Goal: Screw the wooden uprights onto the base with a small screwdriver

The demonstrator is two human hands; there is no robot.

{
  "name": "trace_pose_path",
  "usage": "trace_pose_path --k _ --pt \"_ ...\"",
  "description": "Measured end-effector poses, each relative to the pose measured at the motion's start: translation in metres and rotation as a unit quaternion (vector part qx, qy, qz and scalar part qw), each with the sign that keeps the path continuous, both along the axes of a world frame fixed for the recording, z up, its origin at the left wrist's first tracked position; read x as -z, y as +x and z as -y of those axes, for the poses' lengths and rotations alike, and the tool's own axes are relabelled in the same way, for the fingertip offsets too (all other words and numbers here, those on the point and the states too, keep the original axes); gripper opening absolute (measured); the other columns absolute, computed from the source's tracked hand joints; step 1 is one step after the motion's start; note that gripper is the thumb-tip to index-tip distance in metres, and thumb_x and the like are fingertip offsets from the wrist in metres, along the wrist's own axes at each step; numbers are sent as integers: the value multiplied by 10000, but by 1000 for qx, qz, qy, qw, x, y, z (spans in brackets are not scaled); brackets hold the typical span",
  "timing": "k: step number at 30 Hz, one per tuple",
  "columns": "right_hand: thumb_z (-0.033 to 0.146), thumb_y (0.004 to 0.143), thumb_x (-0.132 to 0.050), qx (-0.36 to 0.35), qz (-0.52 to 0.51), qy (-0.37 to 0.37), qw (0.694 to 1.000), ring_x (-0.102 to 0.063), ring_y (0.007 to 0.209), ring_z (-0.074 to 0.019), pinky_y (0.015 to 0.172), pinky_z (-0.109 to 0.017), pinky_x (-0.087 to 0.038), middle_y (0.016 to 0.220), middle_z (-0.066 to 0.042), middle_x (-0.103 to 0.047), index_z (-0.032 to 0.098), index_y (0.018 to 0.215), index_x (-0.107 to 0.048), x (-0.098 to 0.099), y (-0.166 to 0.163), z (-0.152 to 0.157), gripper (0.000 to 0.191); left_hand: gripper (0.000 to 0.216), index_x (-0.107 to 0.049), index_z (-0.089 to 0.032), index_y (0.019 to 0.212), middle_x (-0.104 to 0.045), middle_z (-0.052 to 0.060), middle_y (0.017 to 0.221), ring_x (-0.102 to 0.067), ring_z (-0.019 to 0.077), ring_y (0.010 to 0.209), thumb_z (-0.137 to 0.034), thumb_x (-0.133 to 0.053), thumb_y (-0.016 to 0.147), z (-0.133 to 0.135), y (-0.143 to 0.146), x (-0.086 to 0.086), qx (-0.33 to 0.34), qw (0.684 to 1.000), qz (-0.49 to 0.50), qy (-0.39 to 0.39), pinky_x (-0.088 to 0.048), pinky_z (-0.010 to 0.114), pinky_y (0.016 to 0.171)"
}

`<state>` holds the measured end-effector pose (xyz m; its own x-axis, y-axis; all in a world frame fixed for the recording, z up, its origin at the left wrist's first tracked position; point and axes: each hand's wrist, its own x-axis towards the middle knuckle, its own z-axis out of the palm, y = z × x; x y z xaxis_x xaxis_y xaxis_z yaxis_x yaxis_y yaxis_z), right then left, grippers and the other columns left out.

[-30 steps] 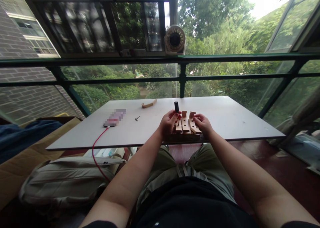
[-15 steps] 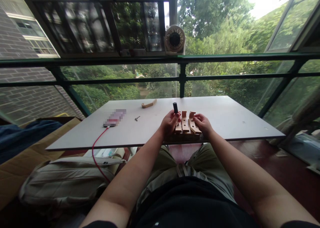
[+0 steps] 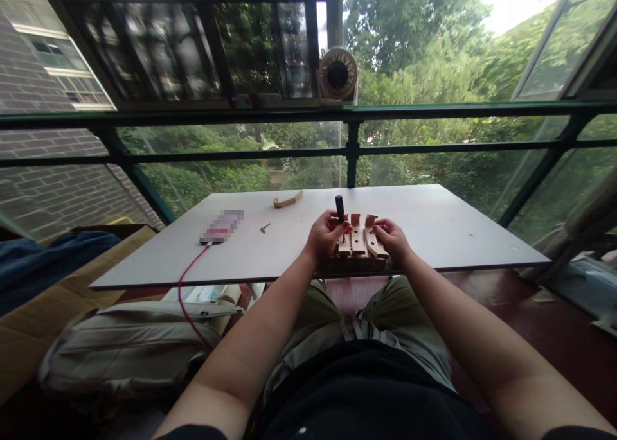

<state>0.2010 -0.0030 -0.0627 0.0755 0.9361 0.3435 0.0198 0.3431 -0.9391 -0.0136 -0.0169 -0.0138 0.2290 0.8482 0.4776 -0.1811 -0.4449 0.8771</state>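
My left hand [image 3: 326, 236] is closed around a screwdriver [image 3: 340, 207] with a black handle. It stands nearly upright, its tip down at the leftmost of several curved wooden hooks. My right hand [image 3: 391, 239] has its fingers pinched on the rightmost wooden hook [image 3: 373, 237], which lies slightly aslant. Between the hands sits the middle wooden hook [image 3: 357, 236], with dark holes in its face. All of them rest on a darker wooden base [image 3: 354, 264] at the table's front edge. My fingers partly cover the left hook and the driver's lower end.
On the white table [image 3: 250, 254] lie a loose wooden hook [image 3: 288, 200], a few small screws [image 3: 265, 228] and a blurred-out phone [image 3: 222, 227] with a red cable [image 3: 180, 282]. A backpack [image 3: 130, 343] is below left. A green railing [image 3: 434, 111] runs behind the table.
The screwdriver has shifted very slightly and stands a little straighter, with my left fingers adjusted around it. My right hand stays where it was on the right hook.
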Motion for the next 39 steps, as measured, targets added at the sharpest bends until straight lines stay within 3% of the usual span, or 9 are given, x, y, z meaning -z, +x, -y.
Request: trace_pose_path --k 10,21,30,39 --pt "580 654 -734 -1 -1 -8 1000 -450 492 -94 453 -238 -333 627 6 -609 196 882 -593 1 0 0 468 343 -624 -146 969 -714 58 831 -678 153 764 -390 -752 766 2 1 0 12 1000 -6 -1 -532 297 754" --pt "598 643 -730 2 2 -3 1000 -450 487 -99 453 -240 -341 595 16 -586 206 858 -579 -2 -1 2 472 419 -664 -154 1051 -727 81 885 -688 188 833 -439 -744 755 7 -1 -3 -7 998 -66 -23 -500 234 608" --pt "603 643 -719 9 9 1 1000 -450 492 -94 456 -235 -336 616 10 -598 207 857 -572 -6 -3 6 474 439 -685 -132 1094 -691 72 840 -638 136 742 -442 -717 784 6 -2 -4 -19 999 -1 -40 -496 236 614" --pt "594 643 -728 8 7 -7 1000 -489 531 -112 495 -255 -369 640 2 -605 203 867 -587 -1 0 2 472 452 -548 -186 1272 -655 35 800 -658 153 742 -391 -607 873 7 -2 -5 -14 999 26 -32 -490 249 591"
